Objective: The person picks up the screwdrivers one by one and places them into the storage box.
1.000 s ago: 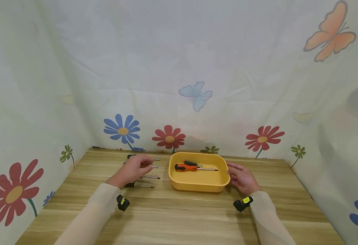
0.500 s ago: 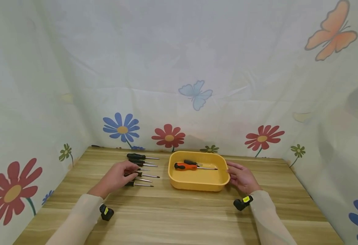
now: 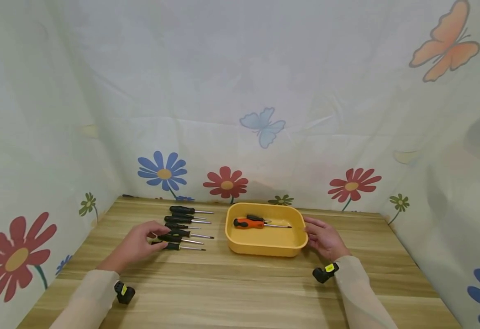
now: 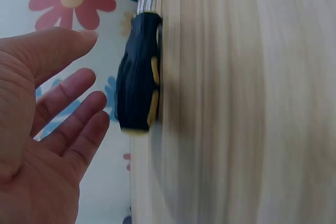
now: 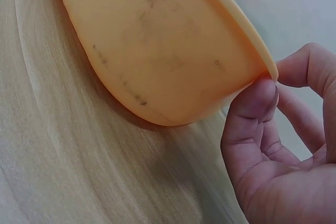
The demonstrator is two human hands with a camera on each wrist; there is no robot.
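In the head view a row of several dark-handled screwdrivers lies on the left part of the table. Over their handle ends hovers my left hand [image 3: 140, 242], fingers loosely bent with nothing between them. The nearest screwdriver [image 3: 171, 246] lies right by its fingertips; in the left wrist view a black-and-yellow handle [image 4: 138, 74] appears beyond the spread thumb and fingers. My right hand [image 3: 326, 238] pinches the right rim of a yellow plastic bin [image 3: 267, 249] between thumb and forefinger. Inside the bin lie an orange-and-black screwdriver [image 3: 250, 224] and a small black screwdriver [image 3: 256, 219].
The wood-grain table [image 3: 231, 292] runs back to a pale curtain [image 3: 207, 82] printed with flowers and butterflies, which also hangs at both sides. Dark smudges mark the bin's outer wall in the right wrist view.
My left hand has moved left and toward me, off the row, uncovering the screwdrivers' handles. The right hand and the bin stay where they were.
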